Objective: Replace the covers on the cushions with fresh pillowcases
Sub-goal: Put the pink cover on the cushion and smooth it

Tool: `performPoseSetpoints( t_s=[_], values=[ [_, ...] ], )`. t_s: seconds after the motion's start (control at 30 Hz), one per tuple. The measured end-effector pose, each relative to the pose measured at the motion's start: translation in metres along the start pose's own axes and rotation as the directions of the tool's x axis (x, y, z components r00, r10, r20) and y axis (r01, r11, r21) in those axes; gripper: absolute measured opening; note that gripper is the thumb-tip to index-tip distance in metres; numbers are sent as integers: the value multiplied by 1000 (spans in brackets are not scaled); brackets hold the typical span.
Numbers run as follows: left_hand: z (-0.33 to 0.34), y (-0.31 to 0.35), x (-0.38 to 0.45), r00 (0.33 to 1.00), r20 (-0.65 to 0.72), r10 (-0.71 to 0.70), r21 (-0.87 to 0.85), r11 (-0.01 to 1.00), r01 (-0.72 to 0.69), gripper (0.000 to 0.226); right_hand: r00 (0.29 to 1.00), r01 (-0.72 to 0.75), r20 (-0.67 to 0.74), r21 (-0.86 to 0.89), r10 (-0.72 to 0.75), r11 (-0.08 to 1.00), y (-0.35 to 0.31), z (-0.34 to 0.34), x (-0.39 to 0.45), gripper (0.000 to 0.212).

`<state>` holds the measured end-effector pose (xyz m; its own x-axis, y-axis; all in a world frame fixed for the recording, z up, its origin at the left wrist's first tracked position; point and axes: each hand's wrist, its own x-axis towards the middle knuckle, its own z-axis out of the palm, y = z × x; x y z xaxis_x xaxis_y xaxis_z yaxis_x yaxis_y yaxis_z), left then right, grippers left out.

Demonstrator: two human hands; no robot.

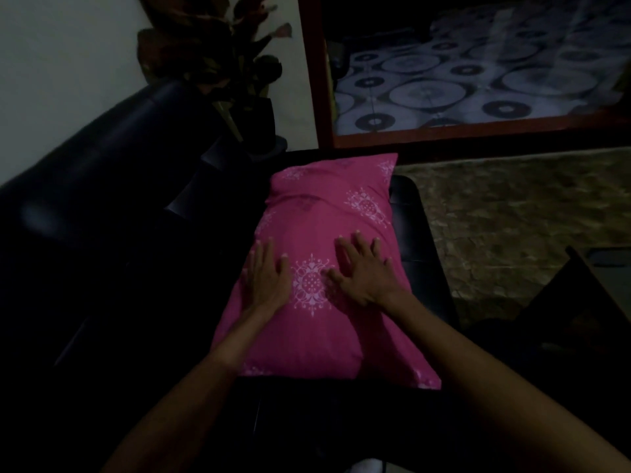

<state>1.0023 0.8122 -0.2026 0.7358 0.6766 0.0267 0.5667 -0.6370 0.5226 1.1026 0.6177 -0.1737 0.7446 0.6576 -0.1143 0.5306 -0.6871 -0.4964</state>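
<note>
— Where's the cushion lying, from where you stand?

— The bright pink cushion in its white-medallion pillowcase [324,268] lies on the dark, glossy sofa seat [415,233], with its long axis running straight away from the person, the near end by the forearms and the far corner up toward the red-framed patterned panel [478,70].

— And the hands, left to right?

— The left hand [266,278] rests flat on the cushion's left half, close to that long edge, fingers straight and gripping nothing. Between the hands sits one white medallion print. The right hand [363,271] lies just past it, fingers spread wide, palm down on the fabric, also gripping nothing.

— Which is nearer the open end?

— I can't tell which end is the open one; it's dim. Both hands sit about mid-length, level with each other, so neither has an advantage. My guess is that they're smoothing the cover, and any stroke would follow the long axis, away from the body or back toward it.

— Anything off to the right?

— A brownish textured rug [512,216], well apart from the right hand.
</note>
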Motion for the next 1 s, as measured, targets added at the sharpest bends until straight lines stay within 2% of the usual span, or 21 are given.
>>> performPoseSetpoints(
  t_s=[0.07, 0.2, 0.27, 0.33, 0.4, 0.47, 0.57, 0.67, 0.73, 0.8, 0.9, 1.0],
  values=[
    [17, 5, -13, 995, 12, 101, 68, 993, -101, 68, 1000, -12, -16, 3, 13, 1000, -3, -7, 12, 77],
    [31, -29, -35, 983, -44, 180, 77, 981, -177, 69, 998, -38, -43, -18, 38, 999, 16, 12, 11, 78],
    [30, -37, -38, 972, -40, 230, 92, 970, -226, 67, 993, -40, -107, 43, 44, 998, 23, 29, -2, 81],
    [25, -33, -38, 965, -35, 260, 116, 960, -255, 69, 992, -52, -106, 89, 62, 995, 24, 30, -4, 80],
    [15, -27, -33, 966, 9, 259, 161, 953, -257, 77, 997, -73, -25, 97, 76, 993, 23, 18, -3, 78],
    [-1, -5, -19, 976, -12, 220, 164, 963, -215, 87, 998, -62, 1, 98, 62, 993, 30, 2, 12, 82],
    [-16, 59, 19, 979, -56, 195, 54, 980, -192, 88, 995, -60, -78, 39, 63, 997, 38, -30, 49, 92],
    [2, 109, 55, 978, -22, 210, 22, 978, -209, 73, 981, -57, -179, 100, 74, 993, 37, -55, 89, 88],
    [29, 115, 65, 974, 32, 224, 158, 961, -226, 75, 981, -37, -188, 63, 49, 997, 33, -56, 116, 73],
    [53, 103, 60, 966, 53, 253, 290, 922, -257, 85, 989, -3, -149, 6, 4, 1000, 31, -42, 140, 70],
    [71, 86, 50, 958, -24, 285, 303, 915, -264, 78, 995, -90, -39, 45, 92, 995, 33, -13, 168, 72],
    [79, 78, 48, 954, -80, 289, 313, 916, -252, 72, 991, -125, -54, 21, 126, 992, 41, 2, 194, 78]
  ],
)
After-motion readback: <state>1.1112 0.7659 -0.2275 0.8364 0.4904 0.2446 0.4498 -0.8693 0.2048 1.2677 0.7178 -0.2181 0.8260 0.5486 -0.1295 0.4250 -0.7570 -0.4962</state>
